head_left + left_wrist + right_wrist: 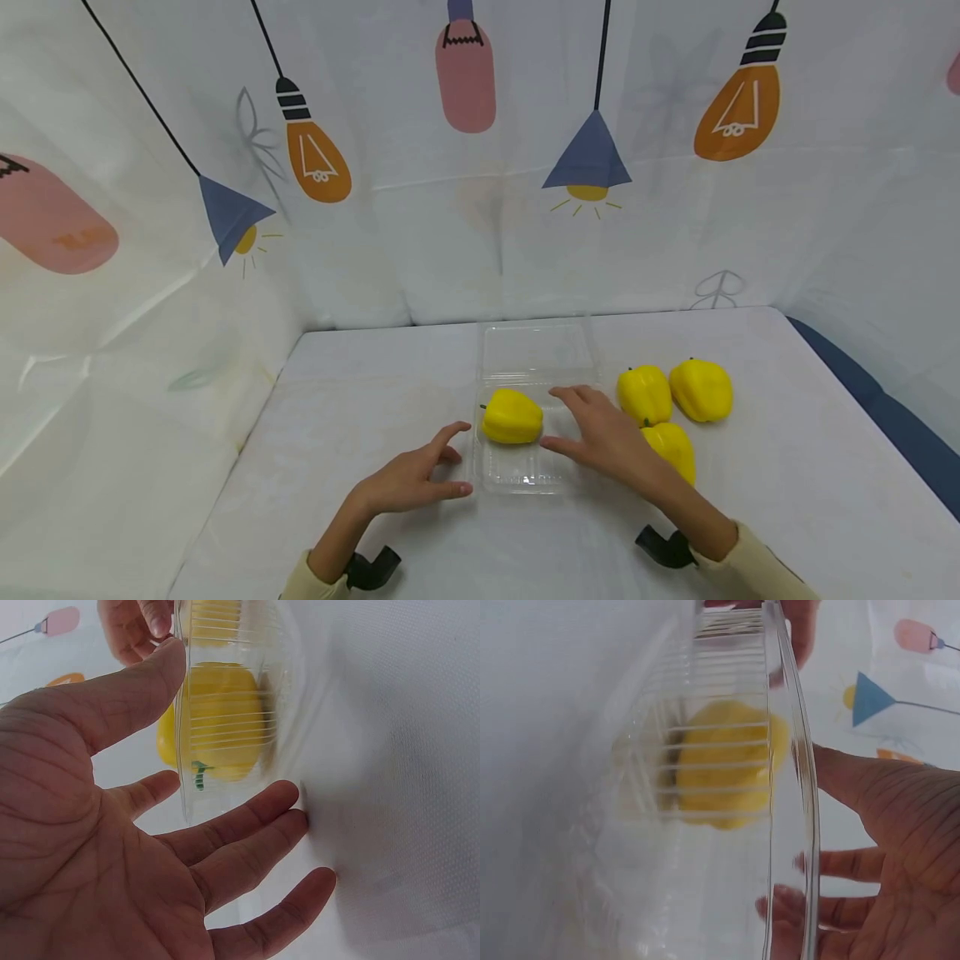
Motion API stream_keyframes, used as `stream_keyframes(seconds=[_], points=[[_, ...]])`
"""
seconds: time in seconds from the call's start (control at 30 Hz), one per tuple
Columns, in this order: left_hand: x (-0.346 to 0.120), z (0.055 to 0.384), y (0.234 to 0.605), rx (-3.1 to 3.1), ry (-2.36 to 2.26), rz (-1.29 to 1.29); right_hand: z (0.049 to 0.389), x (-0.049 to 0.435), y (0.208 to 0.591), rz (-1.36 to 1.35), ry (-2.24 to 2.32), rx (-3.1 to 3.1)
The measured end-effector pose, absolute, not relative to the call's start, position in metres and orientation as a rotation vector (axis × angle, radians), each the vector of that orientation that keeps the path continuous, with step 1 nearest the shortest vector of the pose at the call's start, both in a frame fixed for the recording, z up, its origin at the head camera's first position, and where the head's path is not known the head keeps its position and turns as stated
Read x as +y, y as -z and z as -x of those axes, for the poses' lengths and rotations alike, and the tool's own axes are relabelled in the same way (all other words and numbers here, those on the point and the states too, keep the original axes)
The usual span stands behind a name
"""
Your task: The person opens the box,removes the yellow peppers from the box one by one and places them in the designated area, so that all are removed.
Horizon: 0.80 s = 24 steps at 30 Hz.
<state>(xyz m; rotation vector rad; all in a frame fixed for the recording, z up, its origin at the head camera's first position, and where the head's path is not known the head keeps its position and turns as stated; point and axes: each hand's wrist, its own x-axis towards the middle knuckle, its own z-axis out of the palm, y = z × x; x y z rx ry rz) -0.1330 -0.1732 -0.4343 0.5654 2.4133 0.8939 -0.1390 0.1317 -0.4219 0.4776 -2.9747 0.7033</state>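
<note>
A yellow bell pepper (512, 417) lies on its side in the left part of a clear plastic clamshell box (517, 477), its stem pointing left. The box's lid (536, 350) is folded back flat, away from the person. Beside the box's left edge is my left hand (408, 482), fingers spread and holding nothing; in the left wrist view its thumb and fingers (247, 855) reach around the ribbed wall. My right hand (611, 437) hovers over the right part of the box, thumb and fingers apart, with nothing between them. The right wrist view shows the pepper through the clear wall.
Three more yellow bell peppers sit right of the box: one (645, 395) close to it, another (701, 390) farther right, and a third (675, 448) partly hidden by the right forearm. A white cloth covers the table (360, 383). Behind hangs a white curtain (420, 225) printed with lamps.
</note>
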Motion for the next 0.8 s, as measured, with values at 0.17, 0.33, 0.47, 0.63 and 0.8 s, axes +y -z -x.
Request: stream_keyframes(seconds=[0.17, 0.33, 0.47, 0.63, 0.8], points=[[-0.174, 0.133, 0.435, 2.410, -0.895, -0.566, 0.140, 0.123, 0.423, -0.422, -0.708, -2.978], [-0.174, 0.133, 0.435, 2.413, -0.896, -0.573, 0.142, 0.114, 0.425, -0.397, -0.726, -3.002], [-0.175, 0.133, 0.435, 2.409, -0.898, -0.571, 0.142, 0.106, 0.425, -0.381, -0.728, -3.015], [-0.175, 0.134, 0.436, 2.415, -0.893, -0.580, 0.143, 0.099, 0.423, -0.357, -0.731, -3.015], [-0.175, 0.133, 0.436, 2.415, -0.895, -0.587, 0.144, 0.092, 0.425, -0.334, -0.740, -3.042]])
